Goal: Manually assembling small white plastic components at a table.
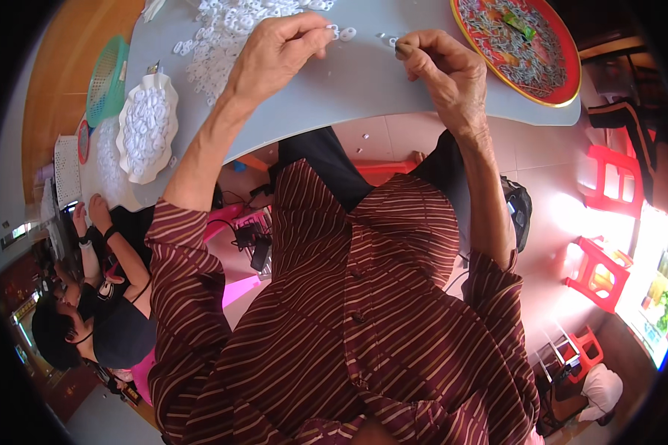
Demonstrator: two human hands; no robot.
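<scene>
Small white plastic rings [343,33] are lying on the grey counter [364,81] between the hands; the left hand [274,55] is closing its fingertip grip on one by the loose white pile [230,30], and the right hand [441,67] is pinching a tiny piece too small to identify. Judging by quantities, the work is sitting midway: a white dish [147,126] and a red tray [516,44] are holding many pieces, yet the pile is remaining large. A green basket [105,78] and another person's hands [89,215] are occupying the far left, obstructing nothing.
</scene>
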